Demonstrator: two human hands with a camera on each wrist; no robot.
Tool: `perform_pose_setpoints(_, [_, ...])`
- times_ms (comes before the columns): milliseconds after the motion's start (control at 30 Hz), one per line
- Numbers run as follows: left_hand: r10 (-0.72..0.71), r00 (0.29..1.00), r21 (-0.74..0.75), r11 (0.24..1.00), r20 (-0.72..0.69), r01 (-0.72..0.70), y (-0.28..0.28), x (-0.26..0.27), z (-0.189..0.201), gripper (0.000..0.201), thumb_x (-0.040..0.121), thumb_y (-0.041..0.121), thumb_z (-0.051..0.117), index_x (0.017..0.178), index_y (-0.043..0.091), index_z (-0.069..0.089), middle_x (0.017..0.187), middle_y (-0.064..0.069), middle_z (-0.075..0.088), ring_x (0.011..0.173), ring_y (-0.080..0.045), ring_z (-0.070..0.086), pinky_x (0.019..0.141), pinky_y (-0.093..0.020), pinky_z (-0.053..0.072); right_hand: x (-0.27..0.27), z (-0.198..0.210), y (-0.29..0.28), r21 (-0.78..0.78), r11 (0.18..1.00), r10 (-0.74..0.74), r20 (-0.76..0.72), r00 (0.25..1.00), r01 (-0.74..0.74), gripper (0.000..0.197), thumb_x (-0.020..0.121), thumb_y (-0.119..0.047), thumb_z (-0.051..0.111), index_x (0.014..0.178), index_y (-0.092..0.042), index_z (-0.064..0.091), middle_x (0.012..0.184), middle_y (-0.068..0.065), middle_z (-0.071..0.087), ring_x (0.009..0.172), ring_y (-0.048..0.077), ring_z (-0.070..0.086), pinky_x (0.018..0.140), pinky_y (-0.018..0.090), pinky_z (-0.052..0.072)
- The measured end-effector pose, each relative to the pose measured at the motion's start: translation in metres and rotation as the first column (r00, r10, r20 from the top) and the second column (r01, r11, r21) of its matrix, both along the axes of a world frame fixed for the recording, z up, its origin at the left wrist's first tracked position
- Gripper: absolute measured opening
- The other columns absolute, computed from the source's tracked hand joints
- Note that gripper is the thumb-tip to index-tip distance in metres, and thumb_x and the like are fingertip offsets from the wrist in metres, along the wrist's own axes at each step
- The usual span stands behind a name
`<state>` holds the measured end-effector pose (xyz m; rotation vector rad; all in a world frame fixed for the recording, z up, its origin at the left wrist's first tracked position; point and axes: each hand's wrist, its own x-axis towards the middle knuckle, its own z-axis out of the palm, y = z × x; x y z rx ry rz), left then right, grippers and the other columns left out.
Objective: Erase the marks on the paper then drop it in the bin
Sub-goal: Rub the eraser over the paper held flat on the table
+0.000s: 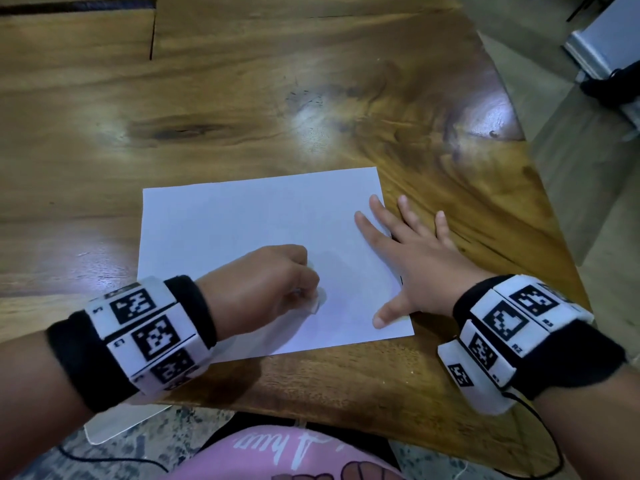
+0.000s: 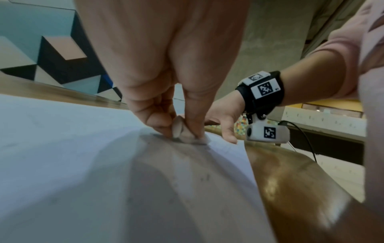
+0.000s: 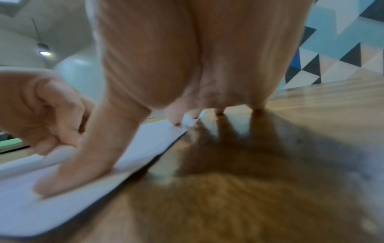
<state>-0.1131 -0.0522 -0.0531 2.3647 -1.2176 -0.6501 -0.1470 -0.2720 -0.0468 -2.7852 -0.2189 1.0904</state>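
Note:
A white sheet of paper (image 1: 242, 230) lies flat on the wooden table (image 1: 242, 98). My left hand (image 1: 277, 282) sits on its lower middle and pinches a small pale eraser (image 2: 188, 137) between thumb and fingers, pressed down on the sheet. Faint grey specks show on the paper (image 2: 83, 156) near the eraser. My right hand (image 1: 408, 254) lies spread flat over the sheet's right edge: thumb and two fingers on the paper (image 3: 62, 189), the others on the wood. No bin shows in any view.
The table's right edge (image 1: 540, 202) slants close beside my right hand, with grey floor beyond. A grey device with a black cable (image 1: 606, 57) sits on the floor at upper right. A white flat thing (image 1: 114, 427) lies below the near table edge.

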Motion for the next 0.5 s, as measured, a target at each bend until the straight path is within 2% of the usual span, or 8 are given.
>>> perform_pose_setpoints(167, [-0.039,0.999,0.085,0.996,-0.015,0.041,-0.017,0.01,0.01,0.002,0.075,0.013,0.066,0.073,0.014,0.067,0.075,-0.004,0.06,0.069,-0.019,0.055,0.063,-0.025,0.037,0.0,-0.001,0.002,-0.051,0.998,0.025,-0.029,0.999,-0.027,0.145,0.05,-0.067,0.077,0.137,-0.037,-0.035,0.138,-0.013,-0.051,0.126,0.02,-0.048,0.106,0.061,-0.02])
perform_pose_setpoints(267, [-0.058,0.998,0.09,0.994,0.023,0.055,-0.052,0.023,0.016,0.005,0.078,0.017,0.064,0.078,0.014,0.067,0.077,-0.004,0.063,0.07,-0.018,0.052,0.061,-0.022,0.027,0.001,-0.001,0.004,-0.073,0.997,0.03,-0.029,0.999,-0.032,0.145,0.049,-0.067,0.077,0.139,-0.037,-0.033,0.139,-0.013,-0.05,0.127,0.021,-0.047,0.107,0.062,-0.018])
perform_pose_setpoints(367, [-0.056,0.998,0.048,0.997,-0.012,0.057,-0.077,0.026,0.014,0.009,0.077,0.013,0.065,0.085,0.008,0.066,0.09,-0.008,0.065,0.08,-0.023,0.057,0.071,-0.029,0.042,0.002,0.0,0.004,-0.08,0.996,0.032,-0.041,0.999,-0.035,0.14,0.049,-0.066,0.077,0.145,-0.037,-0.02,0.138,-0.013,-0.051,0.128,0.021,-0.047,0.107,0.061,-0.019])
perform_pose_setpoints(400, [-0.06,0.998,0.043,0.997,-0.024,0.061,-0.077,0.025,0.012,0.008,0.077,0.011,0.064,0.084,0.006,0.066,0.092,-0.011,0.065,0.08,-0.024,0.057,0.072,-0.031,0.043,0.002,0.0,0.004,-0.076,0.997,0.03,-0.041,0.999,-0.033,0.139,0.049,-0.066,0.078,0.145,-0.037,-0.019,0.138,-0.014,-0.05,0.128,0.02,-0.046,0.106,0.06,-0.019])
perform_pose_setpoints(500, [-0.124,0.992,0.022,0.992,-0.022,0.125,-0.058,0.016,0.006,0.008,0.078,0.01,0.06,0.072,0.006,0.063,0.077,-0.012,0.061,0.067,-0.023,0.052,0.061,-0.029,0.037,0.001,0.0,0.003,-0.059,0.998,0.023,-0.035,0.999,-0.025,0.144,0.05,-0.066,0.078,0.14,-0.037,-0.03,0.14,-0.013,-0.049,0.128,0.021,-0.046,0.106,0.06,-0.02])
